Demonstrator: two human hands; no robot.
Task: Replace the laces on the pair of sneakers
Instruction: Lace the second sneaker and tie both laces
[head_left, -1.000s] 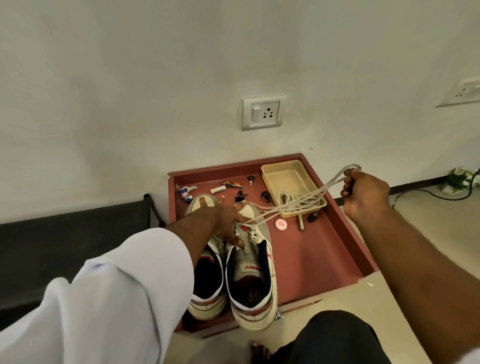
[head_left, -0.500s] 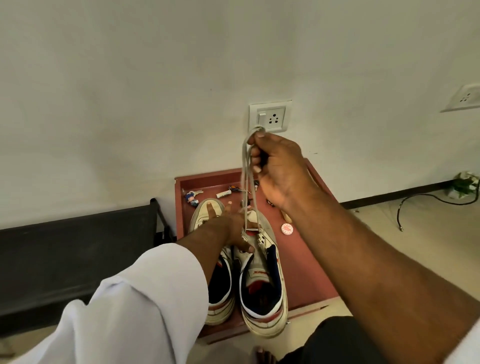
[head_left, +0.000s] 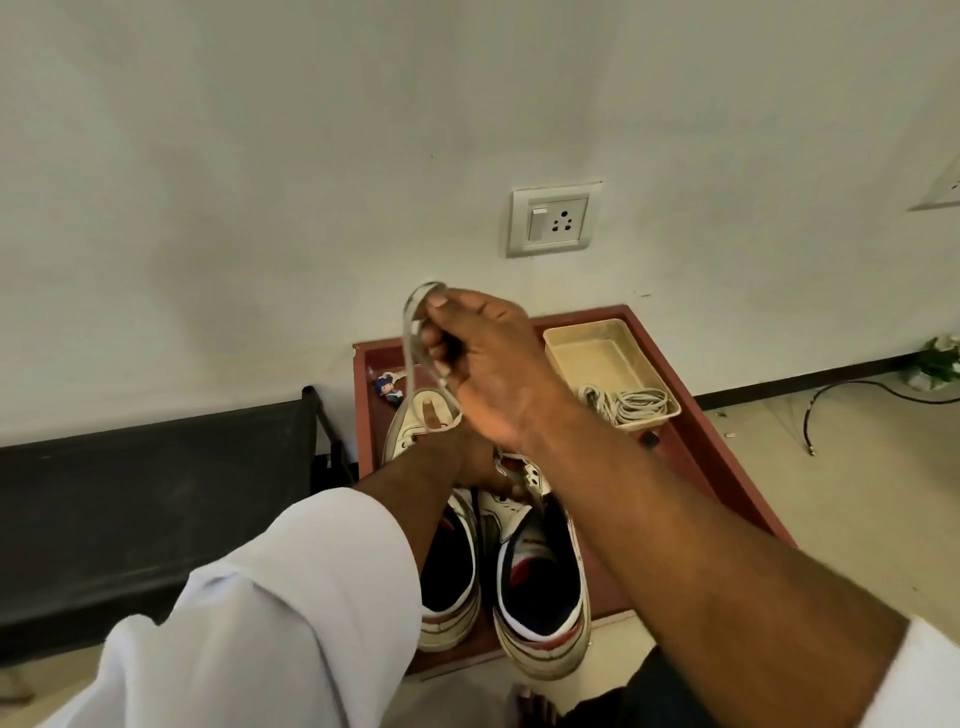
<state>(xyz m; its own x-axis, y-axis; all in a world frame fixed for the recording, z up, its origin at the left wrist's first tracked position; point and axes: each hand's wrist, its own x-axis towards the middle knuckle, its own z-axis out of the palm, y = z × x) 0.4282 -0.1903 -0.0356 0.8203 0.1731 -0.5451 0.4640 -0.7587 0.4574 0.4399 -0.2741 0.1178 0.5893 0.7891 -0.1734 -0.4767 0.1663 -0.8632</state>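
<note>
Leftward swings the right hand (head_left: 488, 364), off the socket line and lower, fingers pinching the pale lace (head_left: 413, 343) looped above the left sneaker's (head_left: 415, 431) toe. Left hand (head_left: 478, 467) sits on the right sneaker (head_left: 540, 582), grip hidden, can't tell. Both shoes stand in the red tray (head_left: 727, 467), spare laces (head_left: 634, 405) in the beige bin (head_left: 597, 353) far right.

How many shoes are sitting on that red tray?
2. The left sneaker and the right sneaker stand side by side on the red tray, toes toward the wall. The person's arms cover their front parts; no others show.
</note>
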